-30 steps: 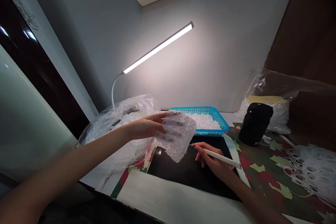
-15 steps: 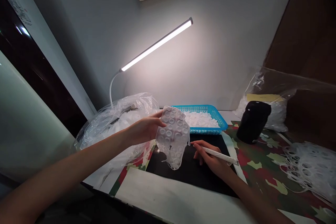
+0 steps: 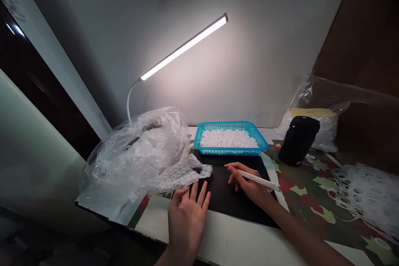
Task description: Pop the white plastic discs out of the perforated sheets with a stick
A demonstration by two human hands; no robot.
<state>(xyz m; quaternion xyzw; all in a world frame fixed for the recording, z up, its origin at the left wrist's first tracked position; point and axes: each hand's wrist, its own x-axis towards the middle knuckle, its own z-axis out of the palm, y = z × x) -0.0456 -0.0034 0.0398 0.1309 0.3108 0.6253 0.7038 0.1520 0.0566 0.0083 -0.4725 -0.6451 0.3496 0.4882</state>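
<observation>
Here we are at the desk, and our left hand (image 3: 187, 220) is lying flat, palm down, fingers spread well apart, at the near edge of the black mat (image 3: 230, 199). Just beyond those fingertips sits the strip of clear round bumpers (image 3: 176, 176), draped across the clear plastic bag (image 3: 134, 153) and the corner of the mat; in this dim light we can't quite say whether the fingertips touch it. Over on the right, our right hand (image 3: 249, 185) has its fingers curled together around a white pen-shaped tool (image 3: 257, 180), whose tip points toward the left, above the mat. Straight ahead, a blue plastic basket (image 3: 230, 125) is heaped with white round pieces (image 3: 229, 138). To the right stands a black cylinder (image 3: 298, 141) on the camouflage cloth (image 3: 299, 199), with a punched white sheet (image 3: 368, 195) lying further right.
</observation>
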